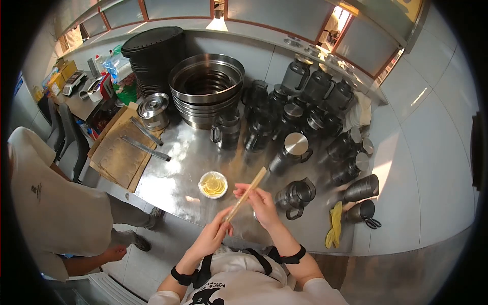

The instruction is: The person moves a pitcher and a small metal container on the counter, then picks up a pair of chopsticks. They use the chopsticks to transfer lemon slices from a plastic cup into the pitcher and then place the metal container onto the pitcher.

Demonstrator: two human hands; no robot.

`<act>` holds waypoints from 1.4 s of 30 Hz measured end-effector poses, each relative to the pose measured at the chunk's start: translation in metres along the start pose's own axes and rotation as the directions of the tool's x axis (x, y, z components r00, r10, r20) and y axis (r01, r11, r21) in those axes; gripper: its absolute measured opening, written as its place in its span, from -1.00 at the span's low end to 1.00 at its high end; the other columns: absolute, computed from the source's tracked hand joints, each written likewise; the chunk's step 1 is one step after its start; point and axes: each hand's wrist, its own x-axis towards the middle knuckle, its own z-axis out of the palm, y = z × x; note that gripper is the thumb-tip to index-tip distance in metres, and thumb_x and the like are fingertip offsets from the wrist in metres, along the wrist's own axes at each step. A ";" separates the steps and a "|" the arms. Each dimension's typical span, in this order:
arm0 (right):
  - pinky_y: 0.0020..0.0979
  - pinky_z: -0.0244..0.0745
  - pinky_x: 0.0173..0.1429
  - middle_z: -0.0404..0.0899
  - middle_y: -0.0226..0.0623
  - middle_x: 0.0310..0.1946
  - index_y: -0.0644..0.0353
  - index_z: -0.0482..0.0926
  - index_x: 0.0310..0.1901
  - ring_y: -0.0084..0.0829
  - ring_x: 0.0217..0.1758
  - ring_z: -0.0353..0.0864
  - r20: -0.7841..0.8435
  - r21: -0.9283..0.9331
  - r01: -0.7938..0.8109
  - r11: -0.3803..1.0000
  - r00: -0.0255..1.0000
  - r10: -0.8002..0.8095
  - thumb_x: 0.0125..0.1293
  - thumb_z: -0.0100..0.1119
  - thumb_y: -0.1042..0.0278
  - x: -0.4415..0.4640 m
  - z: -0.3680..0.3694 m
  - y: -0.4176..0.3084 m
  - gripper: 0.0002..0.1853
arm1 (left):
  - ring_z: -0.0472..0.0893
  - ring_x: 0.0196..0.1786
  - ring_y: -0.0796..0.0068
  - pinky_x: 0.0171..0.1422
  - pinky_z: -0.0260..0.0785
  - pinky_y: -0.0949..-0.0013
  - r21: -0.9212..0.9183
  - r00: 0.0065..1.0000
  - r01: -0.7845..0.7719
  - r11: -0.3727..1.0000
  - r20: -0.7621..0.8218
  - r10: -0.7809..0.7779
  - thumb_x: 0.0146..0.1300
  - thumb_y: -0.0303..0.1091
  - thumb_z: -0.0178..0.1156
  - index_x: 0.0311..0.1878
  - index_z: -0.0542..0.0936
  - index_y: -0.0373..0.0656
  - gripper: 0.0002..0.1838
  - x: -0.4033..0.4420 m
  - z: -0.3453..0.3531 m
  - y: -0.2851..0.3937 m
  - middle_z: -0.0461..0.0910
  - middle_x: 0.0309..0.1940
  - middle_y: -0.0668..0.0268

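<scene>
A long, thin, light-brown stick or wrapped pair of chopsticks (246,195) slants between my two hands above the steel table's front edge. My left hand (215,233) is closed round its lower end. Higher up, my right hand (260,202) pinches it with thumb and fingers, and its top end sticks out beyond them. Just left of the stick, a small white bowl (212,185) holds yellow lemon slices. A dark transparent pitcher (295,196) stands right of my right hand.
Many dark pitchers with steel lids (296,144) crowd the steel table (178,188). Stacked steel pans (207,91), a lidded pot (154,111), tongs (146,147) on cardboard (114,152), yellow gloves (334,226) and scissors (372,222) lie around. A person (61,203) stands at the left.
</scene>
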 end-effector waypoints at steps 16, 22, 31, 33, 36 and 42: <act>-0.66 0.03 -0.60 0.17 -0.50 -0.59 -0.20 0.00 0.30 -0.70 -0.70 0.02 -0.332 0.245 0.083 0.966 0.943 0.003 0.39 -0.27 0.32 0.064 -0.039 -0.046 -0.54 | 0.47 -0.48 0.49 -0.30 0.31 0.47 0.094 0.966 0.143 0.985 -0.232 -0.118 0.27 -0.46 -0.20 0.10 0.35 -0.12 -0.66 -0.067 -0.030 -0.108 0.45 -0.59 0.32; -0.65 0.02 -0.56 0.17 -0.50 -0.52 0.19 0.38 -0.12 -0.72 -0.64 0.04 -0.159 0.052 0.043 0.998 0.987 -0.034 0.31 -0.29 0.52 0.071 -0.045 -0.020 -0.79 | 0.39 -0.57 0.62 -0.46 0.26 0.54 -0.165 0.865 0.285 0.944 -0.380 -0.328 0.24 -0.47 -0.17 0.24 0.29 -0.03 -0.54 -0.074 -0.039 -0.122 0.58 -0.38 0.32; -0.58 0.19 -0.37 0.28 -0.47 -0.47 0.23 0.39 -0.22 -0.62 -0.50 0.21 -0.043 0.327 -0.040 0.944 0.997 0.057 0.29 -0.22 0.47 0.036 0.026 0.029 -0.85 | 0.39 -0.47 0.61 -0.36 0.24 0.51 -0.150 0.953 0.062 0.987 0.302 -0.014 0.33 -0.15 -0.15 -0.31 0.57 -0.22 -0.62 0.017 -0.020 -0.062 0.46 -0.55 0.38; -0.53 0.25 -0.26 0.35 -0.43 -0.39 0.23 0.39 -0.20 -0.56 -0.39 0.31 0.080 0.043 -0.035 0.998 0.996 0.031 0.26 -0.20 0.47 0.026 0.015 0.036 -0.85 | 0.38 -0.50 0.61 -0.37 0.24 0.51 -0.123 0.938 0.147 0.981 0.333 -0.099 0.34 -0.12 -0.16 -0.42 0.54 -0.22 -0.58 0.023 -0.015 -0.062 0.44 -0.60 0.39; -0.38 0.31 0.04 0.47 -0.28 -0.11 0.22 0.38 -0.20 -0.33 -0.02 0.44 0.398 -0.487 0.079 0.870 0.907 0.140 0.12 -0.11 0.46 0.010 -0.002 0.023 -0.80 | 0.35 -0.58 0.60 -0.41 0.22 0.50 -0.120 0.936 0.159 0.980 0.335 -0.111 0.35 -0.07 -0.22 -0.63 0.45 -0.22 -0.47 0.021 -0.017 -0.062 0.40 -0.70 0.39; -0.39 0.38 -0.38 0.52 -0.32 -0.58 0.21 0.41 -0.36 -0.29 -0.52 0.48 0.136 -0.984 0.081 0.160 0.918 0.373 0.20 -0.07 0.41 0.019 -0.032 0.019 -0.92 | 0.30 -0.62 0.59 -0.48 0.16 0.52 -0.232 0.941 0.191 0.954 0.319 -0.111 0.37 0.04 -0.37 -0.68 0.44 -0.22 -0.34 -0.002 -0.032 -0.072 0.35 -0.75 0.40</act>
